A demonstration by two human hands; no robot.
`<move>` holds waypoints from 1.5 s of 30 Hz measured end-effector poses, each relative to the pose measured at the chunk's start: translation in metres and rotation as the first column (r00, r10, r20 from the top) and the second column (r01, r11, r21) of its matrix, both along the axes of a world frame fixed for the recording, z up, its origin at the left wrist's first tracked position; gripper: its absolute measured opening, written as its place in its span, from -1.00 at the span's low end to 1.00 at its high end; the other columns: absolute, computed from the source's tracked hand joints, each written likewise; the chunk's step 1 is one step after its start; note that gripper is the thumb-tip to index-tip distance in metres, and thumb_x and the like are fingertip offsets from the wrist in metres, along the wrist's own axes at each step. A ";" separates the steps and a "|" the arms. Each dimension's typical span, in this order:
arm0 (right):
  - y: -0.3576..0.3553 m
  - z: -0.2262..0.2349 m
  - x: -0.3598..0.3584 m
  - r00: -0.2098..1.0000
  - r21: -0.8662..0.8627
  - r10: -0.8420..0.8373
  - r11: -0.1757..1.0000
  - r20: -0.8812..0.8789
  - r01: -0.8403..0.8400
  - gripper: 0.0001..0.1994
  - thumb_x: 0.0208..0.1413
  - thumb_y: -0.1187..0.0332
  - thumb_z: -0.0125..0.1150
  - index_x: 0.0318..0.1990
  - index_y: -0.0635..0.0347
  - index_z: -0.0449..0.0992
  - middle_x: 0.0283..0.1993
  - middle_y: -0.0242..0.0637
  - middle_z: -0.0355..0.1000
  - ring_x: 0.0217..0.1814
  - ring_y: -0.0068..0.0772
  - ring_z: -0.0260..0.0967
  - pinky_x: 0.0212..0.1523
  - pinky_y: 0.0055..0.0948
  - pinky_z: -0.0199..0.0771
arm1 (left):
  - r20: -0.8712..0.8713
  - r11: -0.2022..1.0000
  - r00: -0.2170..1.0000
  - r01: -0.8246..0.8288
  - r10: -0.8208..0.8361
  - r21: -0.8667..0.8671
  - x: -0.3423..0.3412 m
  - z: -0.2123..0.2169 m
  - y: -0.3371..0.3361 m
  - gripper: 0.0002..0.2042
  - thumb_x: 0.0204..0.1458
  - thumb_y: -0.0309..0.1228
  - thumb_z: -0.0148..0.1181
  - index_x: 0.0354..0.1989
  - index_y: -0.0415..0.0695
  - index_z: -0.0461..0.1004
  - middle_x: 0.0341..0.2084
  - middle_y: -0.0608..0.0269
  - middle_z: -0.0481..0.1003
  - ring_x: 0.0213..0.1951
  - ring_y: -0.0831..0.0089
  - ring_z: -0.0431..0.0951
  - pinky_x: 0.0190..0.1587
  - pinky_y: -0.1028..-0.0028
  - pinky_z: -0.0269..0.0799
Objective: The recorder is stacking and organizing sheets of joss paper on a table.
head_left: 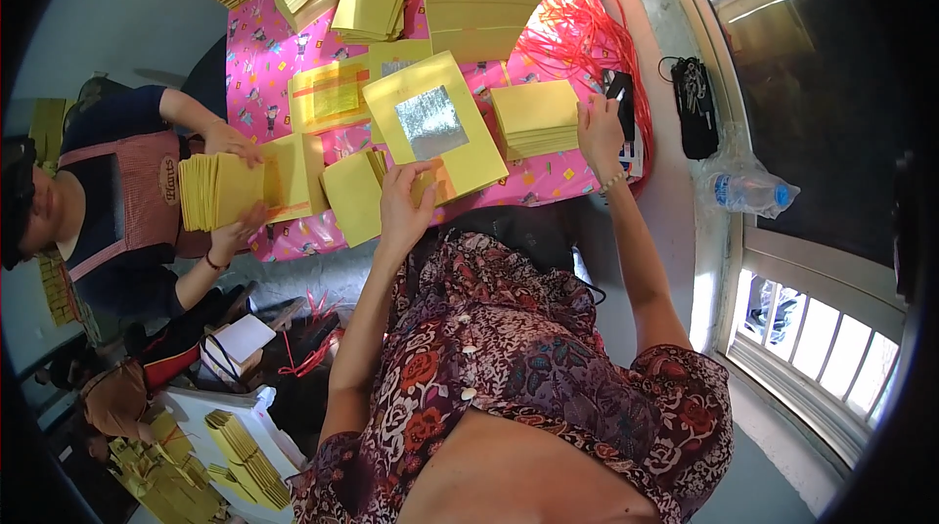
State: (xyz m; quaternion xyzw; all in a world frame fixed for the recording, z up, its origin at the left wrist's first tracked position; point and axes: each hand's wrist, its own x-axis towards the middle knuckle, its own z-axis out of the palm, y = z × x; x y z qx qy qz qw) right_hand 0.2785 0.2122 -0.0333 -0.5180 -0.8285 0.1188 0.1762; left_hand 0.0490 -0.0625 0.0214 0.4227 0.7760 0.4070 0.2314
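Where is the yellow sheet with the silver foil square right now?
In the head view, the yellow sheet with the silver foil square lies mid-table on the pink cloth, just above the left hand, left of a yellow paper stack.

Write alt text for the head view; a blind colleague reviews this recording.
A person's left hand rests on a yellow paper sheet with a silver foil square, while the right hand touches a yellow paper stack on a pink patterned cloth. Another person alongside holds a yellow bundle.

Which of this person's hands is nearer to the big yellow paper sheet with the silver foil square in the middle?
Left. The left hand rests on the lower edge of the yellow paper sheet with the silver foil square; the right hand is off to its right, beside a small stack of yellow papers.
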 end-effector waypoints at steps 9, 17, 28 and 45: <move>-0.079 0.076 -0.050 0.599 -0.050 0.775 0.603 -0.201 -0.796 -0.67 -0.03 0.21 0.36 -0.13 0.08 0.48 -0.14 -0.28 0.38 -0.05 -0.18 0.37 -0.05 -0.25 0.41 | -0.254 0.977 0.944 0.188 -0.209 -0.105 -0.001 0.008 -0.008 -0.57 -0.25 -0.41 0.45 -0.14 -0.11 0.47 -0.23 0.12 0.40 -0.10 0.09 0.37 -0.01 0.23 0.35; -0.086 0.051 -0.067 0.488 -0.046 0.863 0.486 -0.129 -0.873 -0.77 -0.07 0.18 0.35 -0.30 0.05 0.52 -0.24 -0.36 0.39 -0.10 -0.25 0.35 -0.07 -0.25 0.41 | -0.226 0.975 0.950 0.200 -0.216 -0.093 -0.008 0.008 -0.010 -0.68 -0.19 -0.39 0.42 -0.20 -0.13 0.55 -0.28 0.18 0.45 -0.13 0.14 0.42 -0.09 0.26 0.41; -0.087 0.058 -0.071 0.558 -0.143 0.791 0.540 -0.251 -0.829 -0.84 0.04 0.25 0.27 -0.38 0.14 0.57 -0.30 -0.31 0.42 -0.19 -0.20 0.38 -0.17 -0.25 0.46 | 0.038 0.997 0.997 0.072 -0.070 -0.043 -0.010 0.002 -0.010 -0.86 -0.08 -0.37 0.36 -0.42 -0.19 0.65 -0.46 0.21 0.52 -0.29 0.28 0.48 -0.24 0.35 0.41; -0.085 0.062 -0.070 0.552 -0.163 0.787 0.528 -0.276 -0.834 -0.86 0.03 0.28 0.27 -0.39 0.13 0.56 -0.27 -0.32 0.43 -0.16 -0.20 0.39 -0.15 -0.26 0.45 | -0.022 0.999 1.000 0.022 -0.023 -0.037 -0.008 -0.006 -0.009 -0.84 -0.05 -0.34 0.34 -0.43 -0.18 0.63 -0.48 0.16 0.52 -0.34 0.23 0.49 -0.27 0.31 0.41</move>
